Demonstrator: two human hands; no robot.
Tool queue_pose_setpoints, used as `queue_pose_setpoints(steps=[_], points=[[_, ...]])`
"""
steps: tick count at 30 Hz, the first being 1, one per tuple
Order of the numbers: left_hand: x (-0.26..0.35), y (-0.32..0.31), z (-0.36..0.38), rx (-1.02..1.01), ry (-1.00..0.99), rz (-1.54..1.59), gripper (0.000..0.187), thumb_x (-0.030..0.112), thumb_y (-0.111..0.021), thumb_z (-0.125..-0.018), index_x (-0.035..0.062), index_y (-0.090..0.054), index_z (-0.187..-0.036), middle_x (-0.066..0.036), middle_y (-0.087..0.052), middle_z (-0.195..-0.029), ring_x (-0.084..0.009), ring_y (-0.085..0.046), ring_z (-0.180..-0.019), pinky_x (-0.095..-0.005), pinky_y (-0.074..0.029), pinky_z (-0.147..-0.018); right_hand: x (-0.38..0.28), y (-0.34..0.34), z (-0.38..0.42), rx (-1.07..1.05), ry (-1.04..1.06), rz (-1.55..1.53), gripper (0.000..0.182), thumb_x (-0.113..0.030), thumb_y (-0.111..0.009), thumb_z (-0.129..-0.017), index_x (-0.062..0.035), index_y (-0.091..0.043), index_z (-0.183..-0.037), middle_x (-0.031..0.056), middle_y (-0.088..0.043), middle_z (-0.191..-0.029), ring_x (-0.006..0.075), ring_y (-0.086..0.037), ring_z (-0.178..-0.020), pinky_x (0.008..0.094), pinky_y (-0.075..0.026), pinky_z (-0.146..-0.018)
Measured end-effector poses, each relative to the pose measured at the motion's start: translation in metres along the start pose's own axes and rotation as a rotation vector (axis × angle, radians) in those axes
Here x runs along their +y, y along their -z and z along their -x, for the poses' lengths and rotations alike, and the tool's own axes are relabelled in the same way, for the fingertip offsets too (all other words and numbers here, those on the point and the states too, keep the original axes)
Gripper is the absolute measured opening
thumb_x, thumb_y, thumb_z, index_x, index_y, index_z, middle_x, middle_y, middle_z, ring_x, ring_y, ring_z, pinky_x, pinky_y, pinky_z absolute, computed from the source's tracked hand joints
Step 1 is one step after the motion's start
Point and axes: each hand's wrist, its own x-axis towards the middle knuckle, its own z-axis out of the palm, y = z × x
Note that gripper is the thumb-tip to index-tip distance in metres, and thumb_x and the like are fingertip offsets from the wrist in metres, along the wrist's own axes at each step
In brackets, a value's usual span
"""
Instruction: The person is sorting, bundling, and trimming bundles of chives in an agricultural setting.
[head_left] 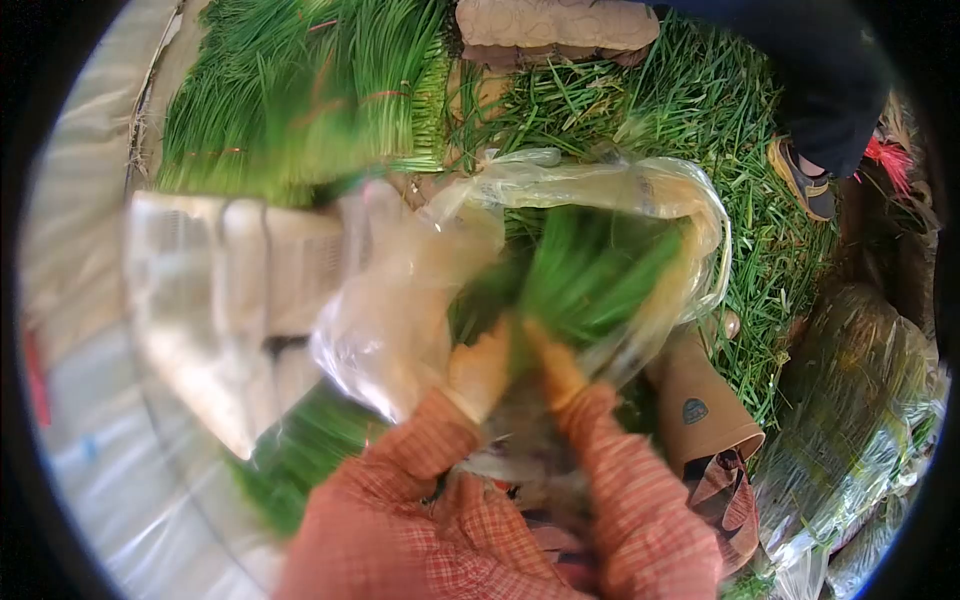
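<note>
We have both hands low in the mouth of a clear plastic bag (712, 240), side by side and near each other. The bunch of green stalks (600, 275) lies inside the bag, just beyond our fingertips, fanning away from us and towards the right. Our right hand (557, 368) is at the near end of the bunch; our left hand (480, 372) is just left of that end, beside the bag's crumpled side. Both hands are blurred, so we cannot tell whether the fingers are spread, pressed together or pinching the stalks. Well beyond our left hand, a thick stack of greens (400, 80) lies at the upper left. Loose green trimmings (765, 270) cover the ground right of the bag.
</note>
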Motion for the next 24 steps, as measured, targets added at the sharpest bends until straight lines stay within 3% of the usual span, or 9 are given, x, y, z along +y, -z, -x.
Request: queue_pose_setpoints(steps=[2, 5, 6, 9, 12, 14, 16, 20, 24], points=[[0.008, -0.016, 0.009, 0.176, -0.123, -0.353, 0.050, 0.014, -0.051, -0.076, 0.0077, -0.042, -0.125, -0.003, -0.053, -0.059, -0.0178, -0.055, -0.045, -0.0352, -0.047, -0.047, -0.001, -0.018, 0.010, 0.031, 0.071, -0.094, 0.053, -0.028, -0.073, -0.072, 0.0014, -0.054, -0.112, 0.0093, -0.056, -0.109, 0.0209, -0.053, -0.097, 0.0329, -0.041, -0.087], [0.013, -0.018, 0.016, 0.117, -0.237, -0.275, 0.050, 0.013, -0.051, -0.075, 0.0068, -0.043, -0.124, -0.002, -0.054, -0.060, -0.0168, -0.056, -0.046, -0.0330, -0.047, -0.046, 0.021, 0.000, -0.006, 0.052, 0.205, -0.010, 0.043, -0.024, -0.073, -0.070, 0.0024, -0.060, -0.102, 0.0103, -0.059, -0.104, 0.0203, -0.055, -0.093, 0.0304, -0.041, -0.086], [0.019, -0.014, 0.020, 0.074, -0.213, -0.353, 0.050, 0.014, -0.052, -0.075, 0.0050, -0.043, -0.123, -0.008, -0.057, -0.066, -0.0211, -0.059, -0.051, -0.0345, -0.047, -0.046, 0.027, 0.007, -0.009, 0.088, 0.257, 0.101, 0.041, -0.023, -0.072, -0.070, 0.0029, -0.061, -0.100, 0.0104, -0.060, -0.102, 0.0203, -0.056, -0.093, 0.0298, -0.041, -0.086], [0.016, 0.011, 0.025, -0.200, -0.253, 0.063, 0.044, 0.019, -0.053, -0.078, 0.0078, -0.047, -0.120, -0.015, -0.060, -0.078, -0.0267, -0.062, -0.068, -0.0378, -0.050, -0.058, 0.022, 0.038, -0.009, 0.015, 0.392, 0.449, 0.037, -0.021, -0.066, -0.074, 0.0037, -0.061, -0.100, 0.0103, -0.061, -0.100, 0.0211, -0.057, -0.091, 0.0294, -0.043, -0.083], [-0.021, 0.036, -0.009, 0.320, -0.995, 0.127, 0.036, 0.024, -0.052, -0.082, 0.0060, -0.054, -0.114, -0.015, -0.059, -0.094, -0.0327, -0.058, -0.082, -0.0424, -0.047, -0.078, 0.017, 0.061, -0.020, 0.098, 0.379, 0.498, 0.032, -0.018, -0.062, -0.076, 0.0009, -0.060, -0.101, 0.0097, -0.061, -0.097, 0.0211, -0.059, -0.086, 0.0319, -0.047, -0.077], [-0.011, 0.048, -0.030, 0.079, -0.342, 0.494, 0.029, 0.026, -0.051, -0.085, 0.0048, -0.060, -0.103, -0.014, -0.059, -0.101, -0.0342, -0.057, -0.084, -0.0411, -0.045, -0.083, -0.001, 0.052, -0.009, 0.248, 0.276, 0.256, 0.030, -0.015, -0.063, -0.075, 0.0009, -0.061, -0.100, 0.0092, -0.061, -0.095, 0.0211, -0.059, -0.083, 0.0326, -0.047, -0.075], [-0.005, 0.030, -0.060, -0.270, -0.339, 0.883, 0.029, 0.026, -0.051, -0.084, 0.0051, -0.060, -0.102, -0.015, -0.059, -0.101, -0.0336, -0.057, -0.087, -0.0404, -0.044, -0.082, -0.022, 0.028, 0.011, 0.401, 0.263, -0.033, 0.028, -0.011, -0.066, -0.072, 0.0006, -0.061, -0.097, 0.0080, -0.061, -0.093, 0.0206, -0.058, -0.082, 0.0336, -0.046, -0.075], [-0.041, -0.103, -0.098, -0.553, -0.624, 0.150, 0.035, 0.029, -0.052, -0.083, 0.0032, -0.058, -0.106, -0.016, -0.060, -0.100, -0.0305, -0.057, -0.093, -0.0382, -0.044, -0.082, -0.042, 0.031, 0.032, 0.521, 0.542, -0.105, 0.028, -0.015, -0.067, -0.073, -0.0002, -0.060, -0.096, 0.0068, -0.060, -0.091, 0.0187, -0.056, -0.081, 0.0311, -0.045, -0.075], [-0.031, -0.093, -0.099, -0.570, -0.495, -0.043, 0.036, 0.026, -0.054, -0.082, 0.0014, -0.057, -0.108, -0.015, -0.059, -0.103, -0.0274, -0.057, -0.094, -0.0358, -0.044, -0.083, -0.128, 0.040, 0.117, 0.145, 0.390, -0.338, 0.043, -0.017, -0.066, -0.072, -0.0025, -0.052, -0.111, 0.0095, -0.057, -0.088, 0.0224, -0.057, -0.076, 0.0353, -0.051, -0.065]])
